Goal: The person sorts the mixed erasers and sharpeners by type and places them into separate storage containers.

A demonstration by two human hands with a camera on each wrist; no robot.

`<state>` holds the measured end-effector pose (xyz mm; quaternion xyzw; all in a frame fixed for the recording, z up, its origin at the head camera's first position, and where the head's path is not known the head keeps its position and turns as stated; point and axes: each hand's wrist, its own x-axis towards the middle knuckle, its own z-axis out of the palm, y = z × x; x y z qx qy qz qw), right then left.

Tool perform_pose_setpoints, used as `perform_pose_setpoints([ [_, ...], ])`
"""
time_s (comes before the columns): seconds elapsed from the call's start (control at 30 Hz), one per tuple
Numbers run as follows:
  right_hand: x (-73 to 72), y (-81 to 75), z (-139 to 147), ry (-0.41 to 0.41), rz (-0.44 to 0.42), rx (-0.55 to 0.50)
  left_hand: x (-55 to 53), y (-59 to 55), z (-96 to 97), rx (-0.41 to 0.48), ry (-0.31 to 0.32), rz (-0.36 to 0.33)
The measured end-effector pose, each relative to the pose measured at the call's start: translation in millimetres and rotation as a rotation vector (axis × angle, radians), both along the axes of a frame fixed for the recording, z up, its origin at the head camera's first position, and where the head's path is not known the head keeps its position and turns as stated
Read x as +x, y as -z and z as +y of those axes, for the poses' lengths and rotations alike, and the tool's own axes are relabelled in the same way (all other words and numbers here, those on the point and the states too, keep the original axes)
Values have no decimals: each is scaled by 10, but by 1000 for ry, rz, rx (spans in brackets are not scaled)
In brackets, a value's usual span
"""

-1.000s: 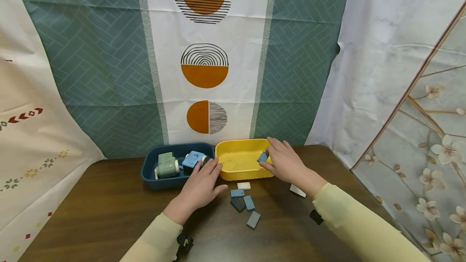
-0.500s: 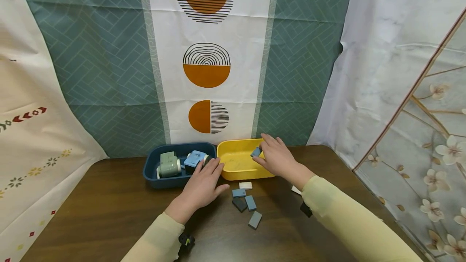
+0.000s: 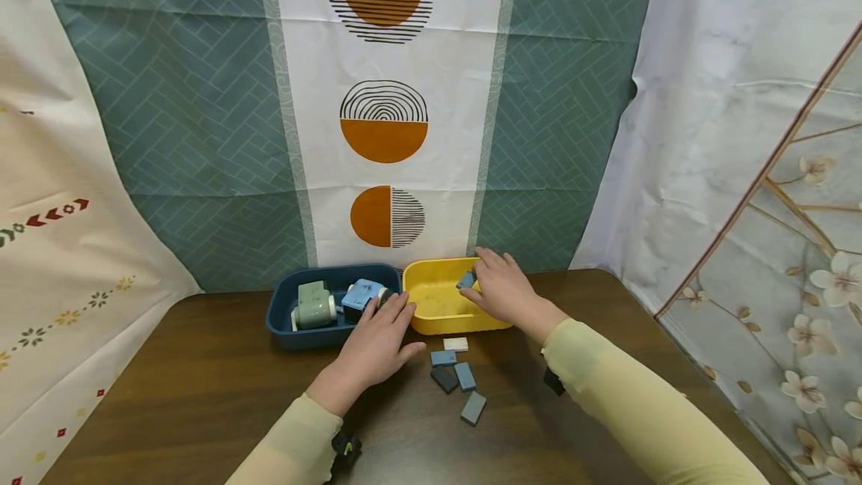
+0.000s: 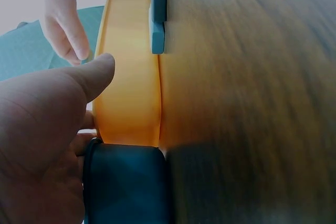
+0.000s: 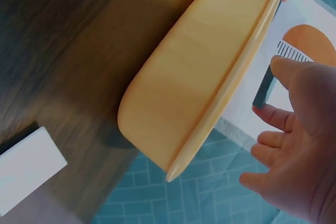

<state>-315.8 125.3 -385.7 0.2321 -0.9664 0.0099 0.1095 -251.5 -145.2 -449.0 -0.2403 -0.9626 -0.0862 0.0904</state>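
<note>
My right hand (image 3: 505,290) pinches a small blue block (image 3: 466,280) between thumb and fingertip, above the yellow bin (image 3: 461,324). The right wrist view shows that block (image 5: 265,88) edge-on beyond the bin's rim, the other fingers spread loosely. My left hand (image 3: 377,343) lies with extended fingers at the right end of the dark blue bin (image 3: 310,340), where it meets the yellow one. In front of the bins lie a white block (image 3: 456,344), two blue blocks (image 3: 443,358), a dark grey block (image 3: 444,379) and a lighter grey block (image 3: 474,409).
The blue bin contains a green toy piece (image 3: 314,305) and a light blue and black one (image 3: 361,296), partly behind my left fingers. Another white block (image 5: 31,166) lies right of the yellow bin. A fabric backdrop (image 3: 384,171) hangs behind the brown table (image 3: 202,395).
My right hand has moved left with the blue block, from the yellow bin's right end to further over its inside. The left hand has stayed in place.
</note>
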Motion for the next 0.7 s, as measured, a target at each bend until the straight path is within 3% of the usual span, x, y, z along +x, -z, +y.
perform_pose_setpoints([
  [0.7, -107, 21, -129, 26, -35, 8, 11, -15, -6, 8, 11, 5],
])
